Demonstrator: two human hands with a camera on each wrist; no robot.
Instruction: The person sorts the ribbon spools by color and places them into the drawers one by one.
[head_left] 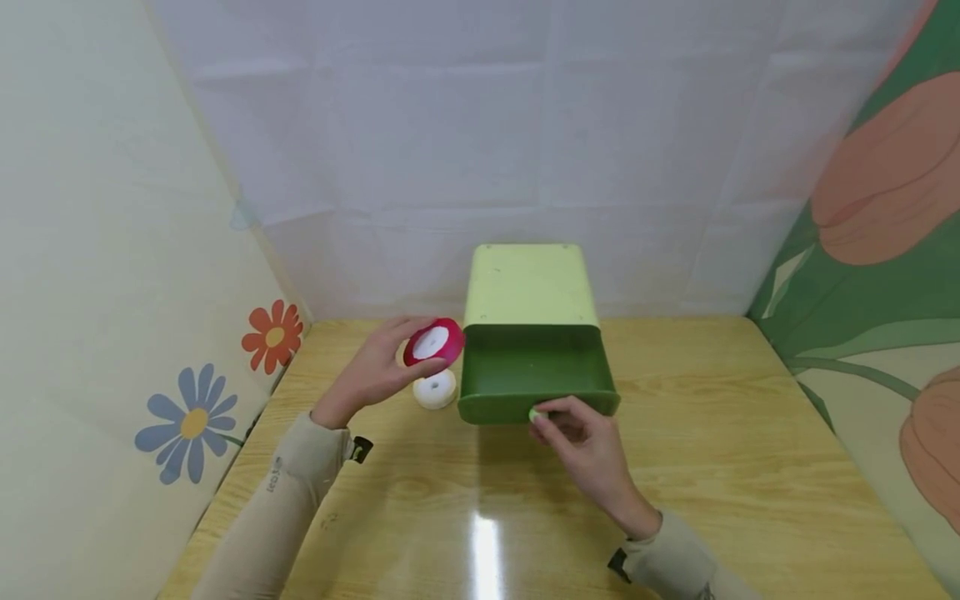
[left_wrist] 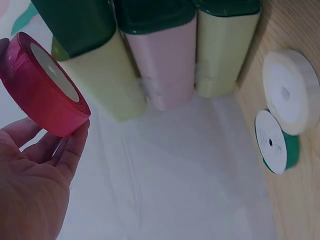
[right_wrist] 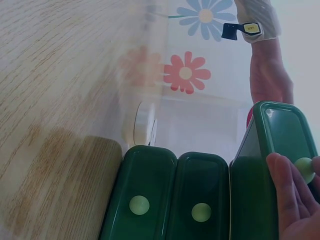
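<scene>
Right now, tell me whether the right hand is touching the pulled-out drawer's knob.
Touching. The head view shows the right hand pinching the pale green knob between its fingers, at the front of the pulled-out drawer.

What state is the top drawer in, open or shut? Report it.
Open. In the head view the top drawer juts from the cabinet, its green inside exposed, the right hand pinching its knob.

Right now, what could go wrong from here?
1. The red ribbon roll, held by its rim in the left hand, might slip and land on or near the white roll.
2. The right hand pinches just the small knob of the green drawer, which stands well out of the cabinet; another tug could tip it or pull it free.
</scene>
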